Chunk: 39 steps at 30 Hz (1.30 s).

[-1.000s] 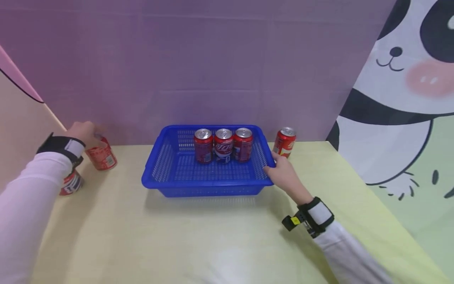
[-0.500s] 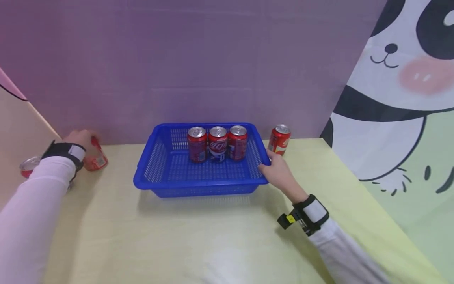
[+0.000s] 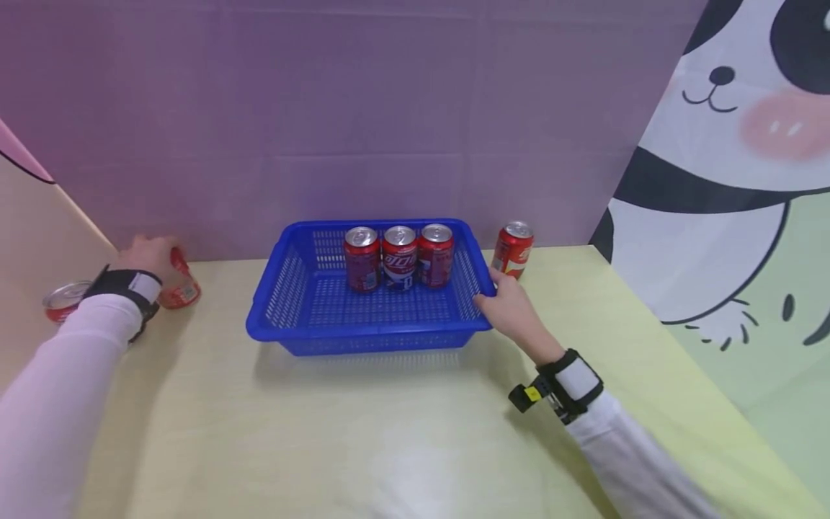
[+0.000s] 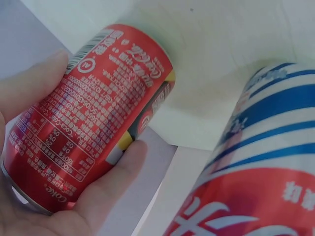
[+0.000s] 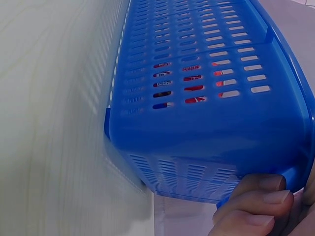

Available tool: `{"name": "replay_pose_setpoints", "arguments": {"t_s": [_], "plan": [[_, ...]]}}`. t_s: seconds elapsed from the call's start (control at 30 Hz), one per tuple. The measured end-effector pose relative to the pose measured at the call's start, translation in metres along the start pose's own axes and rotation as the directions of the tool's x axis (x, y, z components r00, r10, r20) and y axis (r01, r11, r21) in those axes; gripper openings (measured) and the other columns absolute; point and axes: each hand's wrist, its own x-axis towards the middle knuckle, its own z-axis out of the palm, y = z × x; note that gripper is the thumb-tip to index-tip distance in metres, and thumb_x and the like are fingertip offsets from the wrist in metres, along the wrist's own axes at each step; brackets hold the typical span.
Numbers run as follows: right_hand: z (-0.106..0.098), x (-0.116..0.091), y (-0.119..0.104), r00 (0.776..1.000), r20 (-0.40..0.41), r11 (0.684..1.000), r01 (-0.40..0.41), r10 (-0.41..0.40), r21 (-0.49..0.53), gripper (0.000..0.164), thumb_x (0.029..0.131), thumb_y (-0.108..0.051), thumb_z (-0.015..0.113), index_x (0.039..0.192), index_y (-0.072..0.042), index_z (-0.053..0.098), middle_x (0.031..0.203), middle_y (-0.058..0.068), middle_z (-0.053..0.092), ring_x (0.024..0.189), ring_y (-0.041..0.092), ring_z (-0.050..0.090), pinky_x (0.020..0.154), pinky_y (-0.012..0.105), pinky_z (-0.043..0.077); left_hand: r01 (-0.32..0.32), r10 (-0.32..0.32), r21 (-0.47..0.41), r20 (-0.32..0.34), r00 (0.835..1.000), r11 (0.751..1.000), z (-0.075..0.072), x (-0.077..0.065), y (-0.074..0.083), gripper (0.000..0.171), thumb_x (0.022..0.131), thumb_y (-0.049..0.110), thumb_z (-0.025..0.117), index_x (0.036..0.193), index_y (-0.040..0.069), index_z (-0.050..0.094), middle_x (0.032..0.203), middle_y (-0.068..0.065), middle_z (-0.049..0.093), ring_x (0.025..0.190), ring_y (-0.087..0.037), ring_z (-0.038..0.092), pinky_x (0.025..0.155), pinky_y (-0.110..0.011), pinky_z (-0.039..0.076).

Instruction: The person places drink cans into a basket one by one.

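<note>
At the far left, my left hand (image 3: 148, 258) grips a red Coca-Cola can (image 3: 181, 288). In the left wrist view the thumb and a finger lie on opposite sides of that can (image 4: 93, 118). Beside it stands another red can with blue and white stripes (image 4: 261, 162), partly hidden by my wrist in the head view. My right hand (image 3: 515, 310) holds the right rim of a blue plastic basket (image 3: 363, 336); its curled fingers (image 5: 251, 204) show under the rim in the right wrist view. Three red cans (image 3: 399, 263) stand upright in a row in the basket.
One more red can (image 3: 514, 251) stands just right of the basket, near the back. A purple backdrop (image 3: 363, 108) rises behind the pale table (image 3: 363, 432). A panda-printed sheet (image 3: 726, 252) borders the right side, and a light panel (image 3: 32, 245) the left.
My left hand has come down lower around its can. The can beside it now shows its top left of my wrist. My right hand keeps its hold on the basket rim.
</note>
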Motion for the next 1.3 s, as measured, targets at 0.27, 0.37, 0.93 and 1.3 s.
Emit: {"name": "replay_pose_setpoints", "arguments": {"t_s": [0.27, 0.37, 0.93, 1.3], "plan": [[-0.001, 0.0, 0.002, 1.0, 0.004, 1.0, -0.019, 0.019, 0.009, 0.061, 0.094, -0.005, 0.051, 0.151, 0.005, 0.03, 0.132, 0.028, 0.054, 0.108, 0.039, 0.06, 0.093, 0.052, 0.05, -0.083, 0.084, -0.008, 0.013, 0.996, 0.996, 0.005, 0.0, 0.004, 0.053, 0.067, 0.009, 0.082, 0.112, -0.005, 0.058, 0.105, -0.038, 0.044, 0.095, -0.059, 0.041, 0.07, -0.072, 0.041], [-0.002, -0.001, 0.003, 1.0, 0.004, 1.0, -0.022, 0.022, 0.009, 0.061, 0.094, -0.005, 0.051, 0.151, 0.005, 0.03, 0.131, 0.028, 0.055, 0.108, 0.038, 0.06, 0.093, 0.051, 0.049, -0.135, 0.135, -0.001, 0.006, 0.991, 0.991, 0.001, -0.001, 0.009, 0.052, 0.064, 0.009, 0.083, 0.109, -0.006, 0.06, 0.103, -0.037, 0.047, 0.098, -0.056, 0.04, 0.074, -0.07, 0.039], [-0.005, -0.001, 0.0, 1.0, 0.005, 1.0, -0.021, 0.021, 0.007, 0.063, 0.095, -0.006, 0.051, 0.152, 0.003, 0.028, 0.134, 0.028, 0.053, 0.11, 0.039, 0.059, 0.094, 0.052, 0.049, -0.32, 0.315, -0.012, -0.148, 0.938, 0.947, -0.079, -0.015, 0.114, 0.053, 0.076, 0.007, 0.082, 0.122, -0.005, 0.059, 0.115, -0.034, 0.042, 0.105, -0.051, 0.04, 0.077, -0.067, 0.045], [-0.001, -0.001, -0.003, 1.0, -0.002, 1.0, 0.0, 0.0, -0.005, 0.059, 0.093, -0.005, 0.052, 0.149, 0.005, 0.035, 0.126, 0.028, 0.058, 0.102, 0.037, 0.062, 0.09, 0.051, 0.051, -0.533, 0.526, -0.108, -0.093, 0.846, 0.839, -0.069, -0.038, 0.203, 0.052, 0.077, 0.009, 0.085, 0.123, 0.001, 0.063, 0.119, -0.023, 0.046, 0.103, -0.039, 0.05, 0.077, -0.053, 0.056]]}}
